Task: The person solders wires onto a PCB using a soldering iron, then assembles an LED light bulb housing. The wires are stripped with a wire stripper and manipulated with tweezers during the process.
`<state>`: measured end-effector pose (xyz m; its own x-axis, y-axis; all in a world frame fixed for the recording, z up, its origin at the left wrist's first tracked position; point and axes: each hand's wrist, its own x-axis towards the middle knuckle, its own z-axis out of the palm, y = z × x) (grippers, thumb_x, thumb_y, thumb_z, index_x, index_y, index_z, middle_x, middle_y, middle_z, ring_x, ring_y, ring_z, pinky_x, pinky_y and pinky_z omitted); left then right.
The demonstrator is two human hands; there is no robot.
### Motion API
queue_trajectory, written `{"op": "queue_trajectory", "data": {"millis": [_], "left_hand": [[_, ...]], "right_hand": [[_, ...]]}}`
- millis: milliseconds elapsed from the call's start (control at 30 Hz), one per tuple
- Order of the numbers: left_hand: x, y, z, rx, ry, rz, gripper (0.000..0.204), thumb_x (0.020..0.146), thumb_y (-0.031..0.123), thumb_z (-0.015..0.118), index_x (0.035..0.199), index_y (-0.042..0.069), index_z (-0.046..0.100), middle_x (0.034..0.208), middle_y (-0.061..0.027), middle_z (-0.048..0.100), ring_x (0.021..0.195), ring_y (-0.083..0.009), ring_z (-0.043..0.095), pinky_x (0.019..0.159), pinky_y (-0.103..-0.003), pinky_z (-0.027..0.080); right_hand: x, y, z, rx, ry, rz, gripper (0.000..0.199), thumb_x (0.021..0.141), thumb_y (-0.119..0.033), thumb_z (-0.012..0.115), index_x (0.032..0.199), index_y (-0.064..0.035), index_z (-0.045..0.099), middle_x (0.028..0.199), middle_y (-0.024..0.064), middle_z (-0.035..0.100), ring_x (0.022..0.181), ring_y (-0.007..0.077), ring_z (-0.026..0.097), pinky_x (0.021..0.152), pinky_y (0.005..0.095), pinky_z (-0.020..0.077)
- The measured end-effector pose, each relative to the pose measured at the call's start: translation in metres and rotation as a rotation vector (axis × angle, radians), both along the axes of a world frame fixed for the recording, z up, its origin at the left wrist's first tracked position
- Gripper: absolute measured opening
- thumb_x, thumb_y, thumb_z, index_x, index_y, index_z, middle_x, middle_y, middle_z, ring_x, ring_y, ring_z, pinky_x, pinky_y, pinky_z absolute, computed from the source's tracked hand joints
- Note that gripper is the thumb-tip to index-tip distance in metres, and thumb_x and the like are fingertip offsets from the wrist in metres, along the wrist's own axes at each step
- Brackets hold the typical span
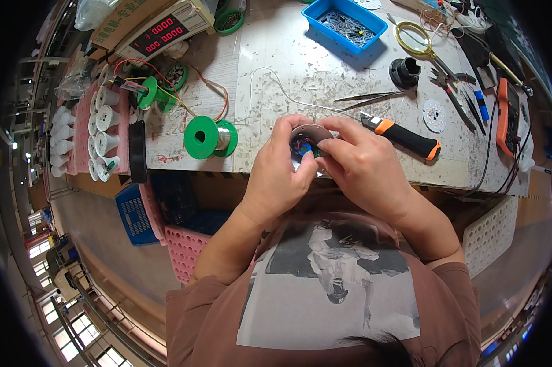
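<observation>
Between both hands, at the table's front edge, is a round lamp housing (313, 132) with a grey rim. Inside it show a small blue part (304, 147) and thin coloured wires. My left hand (274, 168) is closed around its left side, thumb at the opening. My right hand (374, 168) grips the right side, thumb and fingers pinched at the rim. Fingers cover much of the housing. A green spool of solder wire (224, 138) lies left of my hands. To their right is a cutter knife (407, 138) with a black and orange handle.
Tweezers (370, 96), a black collar (404, 73), a magnifying glass (413, 38), pliers (452, 98) and an orange multimeter (507, 116) lie right. A blue tray (311, 19) of small metal parts stands behind. A scale (163, 30) and white lamp cups (106, 117) are left.
</observation>
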<state>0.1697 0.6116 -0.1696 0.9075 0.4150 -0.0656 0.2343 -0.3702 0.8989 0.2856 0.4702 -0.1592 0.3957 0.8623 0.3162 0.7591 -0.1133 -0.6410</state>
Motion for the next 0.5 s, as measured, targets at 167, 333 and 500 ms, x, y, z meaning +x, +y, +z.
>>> {"op": "queue_trajectory", "data": {"millis": [167,333,500], "left_hand": [[-0.0001,-0.0019,0.0015,0.06,-0.05,0.024,0.044,0.082,-0.001,0.06,0.124,0.0,0.046,0.107,-0.0149,0.064,0.097,-0.0229,0.066,0.088,-0.033,0.051],[0.0004,0.0001,0.0021,0.059,-0.042,0.039,0.044,0.082,0.0,0.06,0.124,0.0,0.045,0.108,-0.015,0.064,0.098,-0.0228,0.065,0.089,-0.034,0.051],[-0.0004,0.002,0.0051,0.031,-0.02,0.024,0.045,0.083,-0.001,0.061,0.125,-0.001,0.045,0.111,-0.0149,0.063,0.101,-0.0226,0.065,0.09,-0.033,0.051]], "right_hand": [[-0.0046,0.0008,0.0008,-0.007,-0.038,-0.023,0.01,0.081,-0.007,0.069,0.083,0.001,0.064,0.114,0.0165,0.066,0.08,0.0311,0.07,0.07,0.0396,0.0561],[-0.003,0.0037,-0.0014,0.039,-0.037,-0.038,0.009,0.081,-0.008,0.068,0.082,0.0001,0.065,0.115,0.0148,0.066,0.078,0.0294,0.07,0.069,0.039,0.0559],[-0.0032,0.0047,0.0002,0.061,-0.049,-0.035,0.009,0.081,-0.009,0.068,0.079,-0.0001,0.066,0.116,0.0137,0.066,0.073,0.0283,0.07,0.065,0.038,0.0556]]}}
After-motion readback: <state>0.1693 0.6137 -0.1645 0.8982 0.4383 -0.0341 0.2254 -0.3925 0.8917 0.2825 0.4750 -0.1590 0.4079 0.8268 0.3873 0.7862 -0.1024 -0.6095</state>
